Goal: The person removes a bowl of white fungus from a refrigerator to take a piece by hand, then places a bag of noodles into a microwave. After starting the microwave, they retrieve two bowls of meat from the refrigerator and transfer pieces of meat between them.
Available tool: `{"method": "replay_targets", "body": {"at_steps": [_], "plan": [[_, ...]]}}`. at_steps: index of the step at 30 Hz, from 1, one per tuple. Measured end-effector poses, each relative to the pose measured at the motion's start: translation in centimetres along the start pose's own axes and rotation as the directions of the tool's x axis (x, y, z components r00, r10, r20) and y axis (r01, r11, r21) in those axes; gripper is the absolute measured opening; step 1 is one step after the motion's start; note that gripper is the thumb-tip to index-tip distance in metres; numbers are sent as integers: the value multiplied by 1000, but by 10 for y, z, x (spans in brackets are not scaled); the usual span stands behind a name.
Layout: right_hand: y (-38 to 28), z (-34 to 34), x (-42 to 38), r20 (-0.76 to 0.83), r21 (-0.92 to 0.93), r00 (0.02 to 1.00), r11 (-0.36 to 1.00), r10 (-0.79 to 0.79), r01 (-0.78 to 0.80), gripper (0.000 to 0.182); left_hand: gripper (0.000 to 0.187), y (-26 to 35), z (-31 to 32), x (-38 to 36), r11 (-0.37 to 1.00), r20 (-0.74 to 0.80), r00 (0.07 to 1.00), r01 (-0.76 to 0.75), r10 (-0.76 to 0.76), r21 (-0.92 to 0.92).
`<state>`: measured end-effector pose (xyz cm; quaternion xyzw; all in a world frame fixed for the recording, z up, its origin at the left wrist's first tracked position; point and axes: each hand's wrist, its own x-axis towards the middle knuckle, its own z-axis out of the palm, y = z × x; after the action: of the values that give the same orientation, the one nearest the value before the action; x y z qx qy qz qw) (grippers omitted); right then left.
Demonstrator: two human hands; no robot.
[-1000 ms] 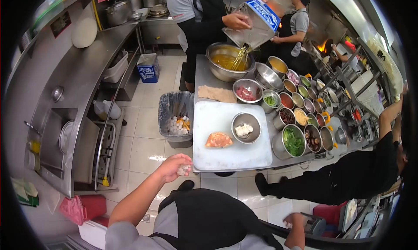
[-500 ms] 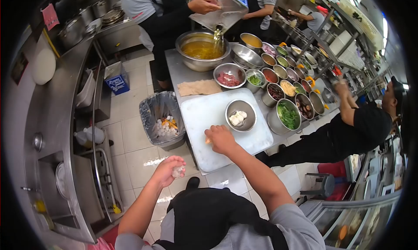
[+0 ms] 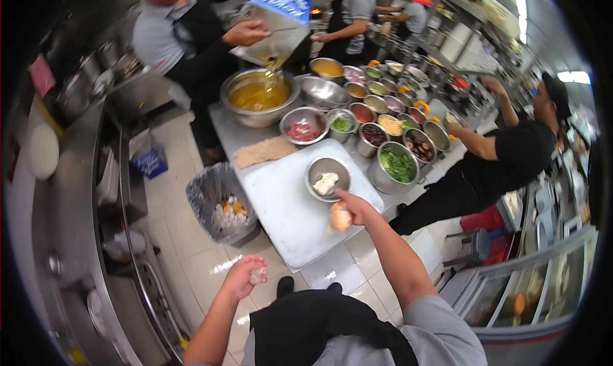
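Over the near right part of the white cutting board [image 3: 281,219], my right hand [image 3: 359,206] grips a pale orange, rounded lump [image 3: 340,217] of food. Just beyond it on the board stands a steel bowl [image 3: 311,186] with soft white pieces [image 3: 326,183] in it; my fingertips are right at its near rim. My left hand [image 3: 241,278] is off the board over the floor, palm up with curled fingers around a small, whitish, translucent lump [image 3: 258,276]. I cannot tell what kind of food either lump is.
A lined bin [image 3: 201,194] with white and orange scraps stands left of the table. Behind the board are a bowl of red meat [image 3: 304,130] and several ingredient pots, one with green leaves [image 3: 397,165]. A person pours yellow liquid into a large bowl [image 3: 237,116]; another person [image 3: 511,136] stands at right.
My right hand has turned and moved right, from low on the board to beside the bowl, now showing the orange lump. My left hand still holds the whitish lump. The view has shifted.
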<state>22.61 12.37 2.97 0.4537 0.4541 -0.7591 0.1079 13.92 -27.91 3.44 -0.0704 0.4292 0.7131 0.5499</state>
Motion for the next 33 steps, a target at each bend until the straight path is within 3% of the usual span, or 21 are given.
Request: {"method": "replay_targets", "body": {"at_steps": [2,6,7,10,16,19,21,24,28,29,31,33], "plan": [[-2,-1,11,-47,-140,999,990,-25,18,42,15,0,7,3,1000,-3,1000,5,-5,27],[23,7,-12,-170,3,975,990,-142,144,37,15,-10,9,22,998,78,996,48,-50,28],[40,3,-16,-156,130,982,983,-107,128,34,15,-13,11,28,996,84,993,75,-79,45],[113,-35,-67,-76,417,987,895,-140,159,25,16,-23,33,46,978,166,970,157,-179,139],[302,-142,-209,-385,624,919,709,-87,328,23,16,-32,126,80,937,292,924,151,-247,314],[413,-197,-264,-554,655,830,651,69,383,24,16,-58,189,83,918,376,875,164,-304,360],[489,-230,-292,-625,678,755,616,198,400,25,16,-89,225,83,899,444,818,187,-366,396],[543,-244,-357,-646,703,704,589,296,398,25,14,-158,271,85,864,496,727,276,-475,422],[600,-261,-421,-606,762,719,510,340,400,26,8,-267,327,75,746,494,561,458,-664,484],[595,-258,-443,-614,760,708,501,348,413,27,8,-292,341,69,737,480,561,465,-674,491],[615,-262,-462,-617,765,699,483,361,426,27,8,-339,374,57,625,479,402,479,-780,616],[650,-273,-472,-624,765,702,452,344,458,31,10,-380,402,47,579,466,345,468,-815,667]]}}
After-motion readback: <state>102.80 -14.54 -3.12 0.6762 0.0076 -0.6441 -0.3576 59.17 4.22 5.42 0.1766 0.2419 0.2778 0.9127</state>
